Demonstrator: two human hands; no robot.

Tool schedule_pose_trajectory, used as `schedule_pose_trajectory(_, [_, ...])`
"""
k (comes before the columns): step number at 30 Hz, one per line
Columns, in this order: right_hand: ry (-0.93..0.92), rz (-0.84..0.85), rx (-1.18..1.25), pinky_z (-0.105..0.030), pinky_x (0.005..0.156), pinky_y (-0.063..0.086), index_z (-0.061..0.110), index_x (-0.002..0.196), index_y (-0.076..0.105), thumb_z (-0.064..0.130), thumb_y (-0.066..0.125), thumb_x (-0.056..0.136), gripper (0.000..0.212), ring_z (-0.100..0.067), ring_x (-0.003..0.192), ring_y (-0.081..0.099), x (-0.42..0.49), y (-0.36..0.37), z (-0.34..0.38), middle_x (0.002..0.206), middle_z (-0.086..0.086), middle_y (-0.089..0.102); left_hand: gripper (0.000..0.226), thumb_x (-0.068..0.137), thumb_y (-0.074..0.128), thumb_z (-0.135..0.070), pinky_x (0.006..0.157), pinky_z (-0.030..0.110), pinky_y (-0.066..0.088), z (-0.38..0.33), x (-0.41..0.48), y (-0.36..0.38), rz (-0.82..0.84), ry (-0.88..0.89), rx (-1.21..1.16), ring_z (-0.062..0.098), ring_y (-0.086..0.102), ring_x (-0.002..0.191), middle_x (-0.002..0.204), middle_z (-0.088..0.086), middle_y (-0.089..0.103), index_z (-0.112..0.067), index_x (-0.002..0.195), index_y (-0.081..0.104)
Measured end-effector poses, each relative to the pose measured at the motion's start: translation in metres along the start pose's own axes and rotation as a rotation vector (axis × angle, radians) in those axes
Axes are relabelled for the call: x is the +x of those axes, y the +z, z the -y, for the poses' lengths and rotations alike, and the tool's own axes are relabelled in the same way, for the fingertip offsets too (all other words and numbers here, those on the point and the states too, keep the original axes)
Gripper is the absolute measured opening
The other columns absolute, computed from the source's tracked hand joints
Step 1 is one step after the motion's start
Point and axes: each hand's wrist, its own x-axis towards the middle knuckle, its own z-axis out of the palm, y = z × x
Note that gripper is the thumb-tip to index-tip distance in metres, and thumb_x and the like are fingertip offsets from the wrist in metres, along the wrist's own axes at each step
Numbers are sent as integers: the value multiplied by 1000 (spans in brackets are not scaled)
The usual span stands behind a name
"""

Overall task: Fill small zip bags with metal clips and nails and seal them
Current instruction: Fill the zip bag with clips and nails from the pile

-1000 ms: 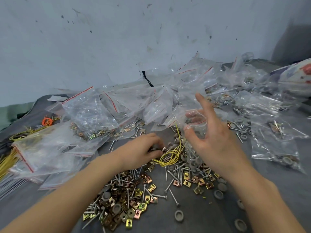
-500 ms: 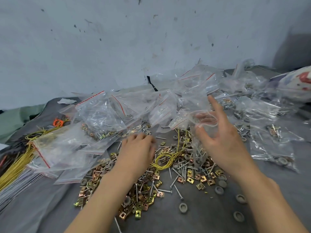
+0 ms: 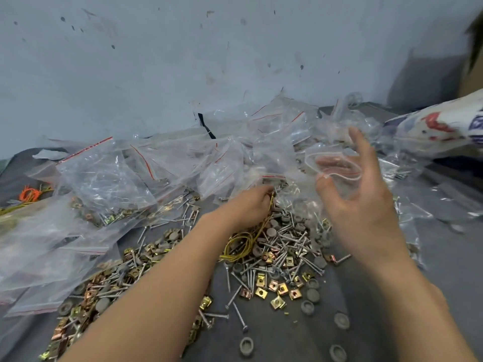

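Up over the nail and clip pile (image 3: 287, 246), right hand (image 3: 363, 205) pinches a small zip bag (image 3: 337, 168), mouth held open. Left hand (image 3: 251, 205) pinches the yellow wire (image 3: 243, 244) at the pile's far edge. Filled bags (image 3: 104, 178) crowd the wall side; bare table (image 3: 366, 309) front right.

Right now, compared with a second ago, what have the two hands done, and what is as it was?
The left hand has reached forward, from beside the yellow wire coil to beyond it, near the filled bags, fingers curled into the pile of clips and nails; whether it grips anything is unclear. The right hand still holds the small zip bag open above the pile.
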Motion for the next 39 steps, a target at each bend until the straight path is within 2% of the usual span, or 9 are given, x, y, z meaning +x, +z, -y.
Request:
schedule_pose_trajectory(6, [2, -36, -8, 6, 81, 31, 41, 152, 26, 26, 64, 95, 70, 16, 107, 54, 6, -5, -6, 110, 33, 62, 60, 100, 26, -59, 120, 50, 11, -6, 26, 17, 9, 118, 323, 31, 14, 150, 164, 4, 19, -33, 154, 24])
schedule_pose_trajectory(11, [1, -22, -7, 7, 80, 30, 42, 153, 24, 27, 63, 96, 70, 19, 108, 52, 5, -2, -4, 108, 25, 65, 53, 96, 35, -64, 106, 44, 38, -3, 1, 16, -24, 272, 302, 29, 44, 129, 148, 5, 37, -33, 139, 41])
schedule_pose_trajectory(16, [-3, -5, 1, 9, 74, 31, 41, 153, 25, 24, 63, 97, 69, 26, 102, 49, -1, 0, 2, 109, 20, 66, 51, 99, 38, -58, 106, 39, 34, 18, -35, 2, -32, 271, 410, 26, 46, 126, 142, 5, 40, -32, 142, 39])
schedule_pose_trajectory(20, [-3, -7, 5, 9, 72, 32, 42, 152, 25, 24, 62, 97, 68, 25, 98, 51, -5, -2, 6, 109, 21, 66, 47, 99, 41, -54, 100, 40, 44, 38, -70, -9, -41, 285, 356, 22, 49, 116, 132, 4, 46, -28, 138, 45])
schedule_pose_trajectory(27, [6, 17, -28, 4, 76, 35, 45, 151, 23, 28, 60, 96, 69, 22, 104, 51, -8, -6, 8, 107, 27, 64, 47, 94, 46, -57, 96, 22, 40, 59, -104, -29, -23, 157, 269, 8, 48, 114, 135, -5, 46, -35, 136, 45])
schedule_pose_trajectory(29, [13, 35, -38, 0, 76, 37, 47, 151, 22, 29, 60, 95, 69, 20, 104, 52, -8, -6, 8, 107, 28, 63, 44, 95, 50, -55, 96, 24, 42, 57, -107, -35, -9, 125, 287, 8, 49, 113, 136, -5, 46, -35, 134, 46])
schedule_pose_trajectory(35, [24, 58, -37, 7, 78, 30, 44, 151, 23, 28, 60, 95, 70, 20, 105, 51, -7, -4, 10, 107, 28, 63, 35, 95, 51, -52, 92, 33, 50, 55, -119, -46, -45, 54, 330, 8, 58, 102, 128, -9, 54, -39, 127, 51])
schedule_pose_trajectory(37, [26, 66, -33, 4, 79, 33, 47, 150, 22, 28, 61, 95, 70, 15, 106, 53, -7, -1, 10, 108, 26, 64, 31, 95, 53, -51, 85, 32, 52, 57, -127, -50, -63, 19, 280, 0, 59, 93, 122, -11, 59, -41, 124, 53])
schedule_pose_trajectory(39, [10, 80, -34, -8, 84, 39, 48, 150, 21, 29, 61, 95, 70, 11, 108, 55, -8, 2, 13, 110, 25, 64, 24, 95, 55, -48, 69, 15, 46, 61, -136, -51, -112, -15, 190, -11, 57, 77, 107, -18, 61, -45, 118, 54])
